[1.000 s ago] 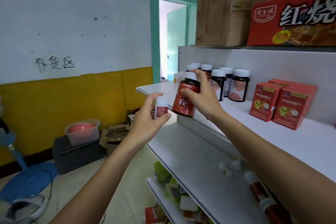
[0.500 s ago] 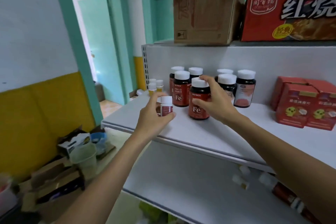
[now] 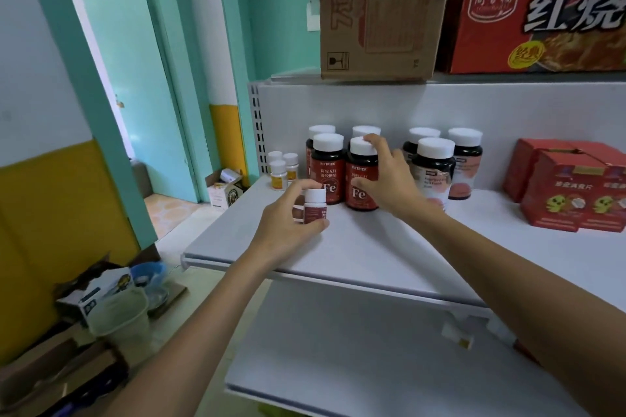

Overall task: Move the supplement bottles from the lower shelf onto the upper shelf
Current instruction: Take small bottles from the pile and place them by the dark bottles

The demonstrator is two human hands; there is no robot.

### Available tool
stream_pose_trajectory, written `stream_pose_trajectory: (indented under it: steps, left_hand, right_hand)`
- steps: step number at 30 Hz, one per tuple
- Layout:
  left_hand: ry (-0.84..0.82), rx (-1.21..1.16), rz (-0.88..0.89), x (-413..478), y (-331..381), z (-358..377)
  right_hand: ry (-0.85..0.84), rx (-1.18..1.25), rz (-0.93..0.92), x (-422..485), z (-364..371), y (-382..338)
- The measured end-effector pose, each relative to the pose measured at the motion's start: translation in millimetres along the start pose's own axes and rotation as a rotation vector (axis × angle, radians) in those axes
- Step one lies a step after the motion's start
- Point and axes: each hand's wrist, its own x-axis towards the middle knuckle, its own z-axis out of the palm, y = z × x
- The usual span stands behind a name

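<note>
Two white shelves fill the centre and lower right of the frame: the upper shelf [image 3: 389,257] across the middle and the lower shelf [image 3: 338,366] beneath it. Along the top edge a brown cardboard box [image 3: 379,10] stands beside a red printed carton [image 3: 542,20] at the upper right. At the right edge of the upper shelf sit red packets [image 3: 572,186], side by side.

Behind the hands, in the centre, stand white-capped red-labelled bottles, with three dark bottles [image 3: 435,173] just to their right. The right hand [image 3: 389,179] grips the front right one, the Fe bottle [image 3: 360,186], which stands upright on the upper shelf touching its neighbour [image 3: 328,173]; the fingers are curled round it, forefinger on the cap, thumb on the label.

Left of centre, the left hand [image 3: 288,230] pinches a small bottle [image 3: 315,206] between thumb and curled fingers, upright at the upper shelf's front left part; whether its base touches the shelf cannot be told.

Three tiny yellow-labelled bottles [image 3: 283,167] stand at the shelf's back left corner. On the lower shelf, lower right, a small white-capped bottle [image 3: 457,337] lies blurred.
</note>
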Motion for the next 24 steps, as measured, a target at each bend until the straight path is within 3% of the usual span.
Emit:
stream_pose_trajectory:
  steps: [5, 8, 10, 15, 19, 24]
  left_hand:
    - [0.018, -0.032, -0.027, -1.3, -0.9, 4.5]
    - [0.049, -0.064, -0.006, -3.3, 4.5, 8.9]
    - [0.056, -0.088, 0.024, -5.1, 10.5, 16.2]
    - [0.033, -0.182, 0.132, -8.8, 35.9, 53.3]
    - [-0.083, -0.407, 0.051, -9.3, 61.3, 93.5]
    - [-0.274, -0.628, 0.027, -10.3, 103.3, 154.2]
  right_hand:
    - [0.063, 0.055, 0.041, -7.4, 2.0, 2.9]
    - [0.274, -0.016, -0.118, -24.2, -1.3, 4.1]
    - [0.328, 0.002, -0.223, -37.7, -7.5, 4.5]
    - [-0.053, 0.388, -0.050, -72.5, -43.4, 9.4]
    - [-0.078, 0.575, 0.066, -92.5, -88.2, 36.0]
    - [-0.046, 0.516, 0.040, -112.9, -149.2, 84.0]
